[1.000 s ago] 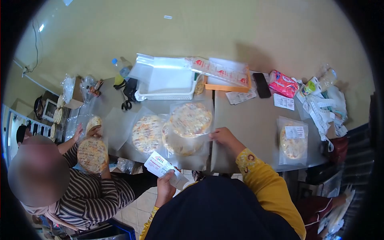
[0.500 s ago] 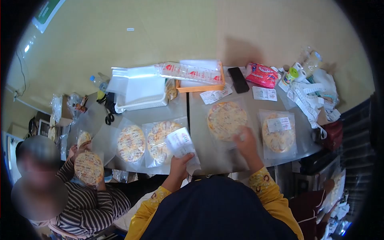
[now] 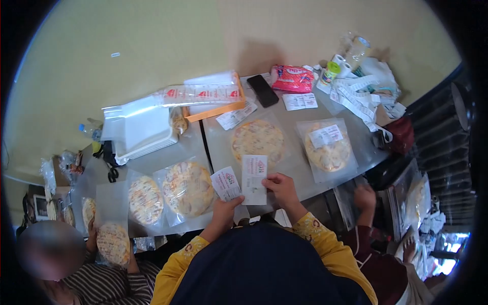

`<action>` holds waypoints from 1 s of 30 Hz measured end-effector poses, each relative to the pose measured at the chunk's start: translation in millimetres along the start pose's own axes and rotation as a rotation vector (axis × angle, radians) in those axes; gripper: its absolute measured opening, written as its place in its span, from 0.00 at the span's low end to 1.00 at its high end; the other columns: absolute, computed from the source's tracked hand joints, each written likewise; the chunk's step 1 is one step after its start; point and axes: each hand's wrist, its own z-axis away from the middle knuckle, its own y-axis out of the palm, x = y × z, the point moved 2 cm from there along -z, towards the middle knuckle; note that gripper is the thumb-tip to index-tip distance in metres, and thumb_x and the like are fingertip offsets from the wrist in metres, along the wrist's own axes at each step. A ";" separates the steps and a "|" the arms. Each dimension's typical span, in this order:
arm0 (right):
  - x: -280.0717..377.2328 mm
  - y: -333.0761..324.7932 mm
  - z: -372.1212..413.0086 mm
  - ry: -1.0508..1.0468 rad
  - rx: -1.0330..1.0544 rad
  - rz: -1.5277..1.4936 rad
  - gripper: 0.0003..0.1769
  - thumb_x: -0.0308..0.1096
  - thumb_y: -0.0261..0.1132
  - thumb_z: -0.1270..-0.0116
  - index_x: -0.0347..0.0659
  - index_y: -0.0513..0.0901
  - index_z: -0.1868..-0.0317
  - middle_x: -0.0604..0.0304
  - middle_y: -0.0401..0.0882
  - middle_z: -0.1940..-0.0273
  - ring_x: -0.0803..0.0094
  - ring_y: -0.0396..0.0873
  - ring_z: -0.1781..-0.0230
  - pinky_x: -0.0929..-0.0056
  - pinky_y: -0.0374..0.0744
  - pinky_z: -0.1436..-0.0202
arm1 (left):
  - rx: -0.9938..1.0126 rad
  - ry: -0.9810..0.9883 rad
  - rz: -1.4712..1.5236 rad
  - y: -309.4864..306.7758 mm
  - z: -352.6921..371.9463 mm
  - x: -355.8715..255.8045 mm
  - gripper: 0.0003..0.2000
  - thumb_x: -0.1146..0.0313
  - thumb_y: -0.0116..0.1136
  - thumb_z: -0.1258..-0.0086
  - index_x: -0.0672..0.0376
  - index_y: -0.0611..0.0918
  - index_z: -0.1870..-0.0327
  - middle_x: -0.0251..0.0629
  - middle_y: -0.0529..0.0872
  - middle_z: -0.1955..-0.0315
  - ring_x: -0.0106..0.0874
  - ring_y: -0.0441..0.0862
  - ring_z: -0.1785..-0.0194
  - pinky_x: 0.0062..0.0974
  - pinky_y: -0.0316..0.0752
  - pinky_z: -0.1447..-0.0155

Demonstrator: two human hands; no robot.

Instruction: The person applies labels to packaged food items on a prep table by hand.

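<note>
My right hand (image 3: 282,187) pinches the white label (image 3: 254,173) at its lower edge, just before the bagged pizza (image 3: 258,141). My left hand (image 3: 222,212) is closed on the label sheet (image 3: 225,183), which stands above its fingers.

2 bagged pizzas (image 3: 170,190) left of hands' labels (image 3: 244,178), 2 more (image 3: 292,142) behind.

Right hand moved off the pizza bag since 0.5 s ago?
Yes. The right hand came off the bagged pizza, drawing back toward the body, now pinching a label.
</note>
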 end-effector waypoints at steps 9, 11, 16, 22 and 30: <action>-40.7 -109.1 49.9 0.336 -0.214 -0.122 0.12 0.24 0.65 0.46 0.32 0.78 0.60 0.56 0.80 0.65 0.68 0.80 0.70 0.73 0.80 0.65 | 0.082 -0.169 0.138 -16.7 3.6 -0.6 0.12 0.80 0.49 0.38 0.66 0.73 0.52 0.45 0.81 0.61 0.39 0.80 0.59 0.38 0.76 0.53; -51.2 -105.7 39.6 0.301 -0.289 -0.135 0.11 0.25 0.65 0.46 0.33 0.78 0.61 0.57 0.79 0.68 0.70 0.79 0.73 0.74 0.79 0.69 | 0.098 -0.166 0.143 -15.6 5.8 -3.0 0.12 0.80 0.49 0.38 0.67 0.73 0.52 0.45 0.81 0.61 0.40 0.80 0.58 0.39 0.76 0.53; -68.9 -82.2 -11.4 0.196 -0.314 -0.274 0.11 0.26 0.65 0.45 0.36 0.77 0.61 0.61 0.77 0.73 0.74 0.74 0.80 0.77 0.74 0.78 | 0.059 -0.186 0.167 -21.2 10.2 -4.9 0.13 0.79 0.49 0.38 0.67 0.72 0.51 0.46 0.81 0.61 0.40 0.80 0.58 0.39 0.76 0.52; -58.0 -31.3 -71.8 0.064 -0.431 -0.487 0.10 0.26 0.64 0.43 0.36 0.76 0.61 0.59 0.77 0.73 0.73 0.75 0.80 0.77 0.73 0.80 | 0.018 -0.154 0.163 -28.4 21.9 -4.6 0.12 0.78 0.48 0.37 0.67 0.71 0.51 0.46 0.81 0.60 0.39 0.80 0.58 0.39 0.76 0.53; -24.8 11.4 -117.2 0.106 -0.267 -0.434 0.16 0.29 0.61 0.40 0.31 0.72 0.52 0.52 0.79 0.68 0.64 0.80 0.72 0.71 0.80 0.70 | -0.059 -0.114 0.209 -29.2 26.2 -2.4 0.12 0.78 0.48 0.37 0.68 0.72 0.52 0.46 0.80 0.61 0.38 0.79 0.59 0.37 0.77 0.53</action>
